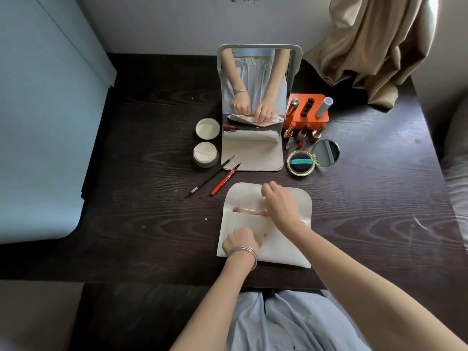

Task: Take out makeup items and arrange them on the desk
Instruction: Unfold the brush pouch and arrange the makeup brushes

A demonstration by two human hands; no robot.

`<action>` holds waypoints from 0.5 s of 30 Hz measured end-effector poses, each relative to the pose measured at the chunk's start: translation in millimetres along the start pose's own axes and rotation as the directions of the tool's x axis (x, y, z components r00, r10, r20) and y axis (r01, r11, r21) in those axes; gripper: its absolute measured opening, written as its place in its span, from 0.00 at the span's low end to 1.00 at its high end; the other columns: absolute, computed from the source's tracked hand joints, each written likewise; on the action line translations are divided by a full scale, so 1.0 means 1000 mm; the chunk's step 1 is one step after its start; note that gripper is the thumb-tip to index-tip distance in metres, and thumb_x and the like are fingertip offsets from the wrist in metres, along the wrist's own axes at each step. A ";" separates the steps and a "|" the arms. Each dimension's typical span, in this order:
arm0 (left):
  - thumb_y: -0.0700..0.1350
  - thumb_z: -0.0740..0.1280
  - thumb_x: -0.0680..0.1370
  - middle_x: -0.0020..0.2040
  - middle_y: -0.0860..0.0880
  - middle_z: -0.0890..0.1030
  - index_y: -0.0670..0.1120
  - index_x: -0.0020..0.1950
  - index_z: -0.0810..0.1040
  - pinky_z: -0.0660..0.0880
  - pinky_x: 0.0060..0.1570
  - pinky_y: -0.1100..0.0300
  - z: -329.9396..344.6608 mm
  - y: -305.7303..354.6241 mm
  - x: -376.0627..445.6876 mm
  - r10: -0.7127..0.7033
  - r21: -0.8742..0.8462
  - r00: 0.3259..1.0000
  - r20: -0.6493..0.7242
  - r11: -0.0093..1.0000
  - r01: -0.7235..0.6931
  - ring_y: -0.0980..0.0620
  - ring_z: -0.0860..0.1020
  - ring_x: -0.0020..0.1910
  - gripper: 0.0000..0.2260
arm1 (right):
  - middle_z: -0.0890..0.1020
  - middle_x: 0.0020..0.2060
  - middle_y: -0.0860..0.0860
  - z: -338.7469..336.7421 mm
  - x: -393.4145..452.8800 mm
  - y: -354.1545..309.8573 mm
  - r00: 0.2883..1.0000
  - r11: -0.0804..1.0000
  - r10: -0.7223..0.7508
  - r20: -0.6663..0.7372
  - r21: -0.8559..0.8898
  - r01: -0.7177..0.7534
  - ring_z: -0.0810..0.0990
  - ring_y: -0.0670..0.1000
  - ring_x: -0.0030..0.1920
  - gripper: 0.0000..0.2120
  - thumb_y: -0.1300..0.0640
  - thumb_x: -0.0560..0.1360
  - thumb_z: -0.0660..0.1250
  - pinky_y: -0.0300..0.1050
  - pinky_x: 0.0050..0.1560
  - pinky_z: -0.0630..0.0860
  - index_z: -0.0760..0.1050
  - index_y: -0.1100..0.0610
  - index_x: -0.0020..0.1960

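A dark wood-grain worktop (126, 148) fills the view, with a beige curtain (374, 46) draped onto its far right corner. At the back centre stands a white-framed mirror (254, 79) on a cream folding stand. Nearest the person lies a cream envelope pouch (283, 252), its flap thrown open away from them.

The left hand (240, 240), with silver bangles at the wrist, rests on the lower front of the pouch, fingers curled against the fabric; whether it pinches the material cannot be told. The right hand (281, 202) reaches into the pouch mouth, blurred, fingers curled over a pinkish slender item (249, 210) lying across the opening; its grasp looks closed on that item.

Right of the mirror sits an orange lipstick holder (307, 115) with a gold tube, a black tube and a pale lavender tube in its slots. Just in front of it stand three uncapped lipsticks (304, 131). Nearer, an open gold compact (301, 163) shows a dark puff with a teal band, its round mirror lid tilted back to the right.

Left of the mirror, a round cream lid (207, 128) lies beside a powder jar (205, 153) with a puff on top. Between jar and pouch, a black pencil (211, 176) and a red pencil (226, 179) lie side by side, slanted, apart from the pouch.
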State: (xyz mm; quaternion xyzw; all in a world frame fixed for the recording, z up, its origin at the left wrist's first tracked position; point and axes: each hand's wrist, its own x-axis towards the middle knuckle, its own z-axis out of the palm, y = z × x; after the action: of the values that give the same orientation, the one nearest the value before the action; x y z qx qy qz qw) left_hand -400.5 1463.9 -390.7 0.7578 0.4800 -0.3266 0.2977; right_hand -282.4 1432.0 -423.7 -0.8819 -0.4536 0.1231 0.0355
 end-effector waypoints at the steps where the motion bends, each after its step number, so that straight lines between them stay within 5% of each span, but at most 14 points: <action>1: 0.49 0.63 0.74 0.52 0.47 0.82 0.45 0.52 0.82 0.74 0.50 0.57 -0.001 0.000 -0.001 0.001 -0.007 1.000 0.008 1.000 -0.001 0.45 0.79 0.54 0.13 | 0.75 0.35 0.57 0.001 -0.001 0.002 0.999 0.995 0.026 0.047 0.094 -0.030 0.75 0.61 0.30 0.11 0.70 0.62 0.72 0.46 0.24 0.66 0.74 0.61 0.39; 3: 0.51 0.62 0.74 0.51 0.47 0.83 0.45 0.52 0.82 0.75 0.51 0.56 -0.003 -0.001 -0.003 0.011 -0.022 1.000 0.017 1.000 -0.010 0.45 0.79 0.53 0.14 | 0.76 0.43 0.59 0.005 0.000 0.008 0.992 0.961 0.102 0.073 0.249 -0.117 0.77 0.62 0.39 0.02 0.65 0.74 0.64 0.50 0.33 0.69 0.75 0.63 0.45; 7: 0.53 0.62 0.73 0.49 0.46 0.84 0.44 0.50 0.82 0.77 0.52 0.54 -0.004 -0.006 -0.003 0.078 -0.025 0.995 0.070 0.997 -0.076 0.46 0.80 0.50 0.16 | 0.77 0.49 0.57 -0.004 0.002 0.018 0.973 0.885 0.080 0.217 0.433 -0.169 0.77 0.57 0.49 0.08 0.61 0.75 0.63 0.45 0.48 0.69 0.76 0.61 0.53; 15: 0.49 0.65 0.77 0.59 0.46 0.78 0.45 0.58 0.77 0.71 0.52 0.58 0.006 -0.010 -0.008 0.202 0.272 0.979 -0.006 0.943 -0.193 0.45 0.76 0.60 0.13 | 0.77 0.45 0.59 -0.022 0.004 0.011 0.807 0.963 -0.048 0.589 0.241 -0.118 0.74 0.56 0.47 0.17 0.51 0.81 0.56 0.46 0.45 0.66 0.78 0.62 0.49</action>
State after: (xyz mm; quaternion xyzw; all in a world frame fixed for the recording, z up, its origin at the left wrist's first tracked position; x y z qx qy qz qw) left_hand -413.6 1458.4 -389.1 0.8409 0.3576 -0.3446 0.2149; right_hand -265.6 1429.7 -405.5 -0.7954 -0.4048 0.4510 0.0087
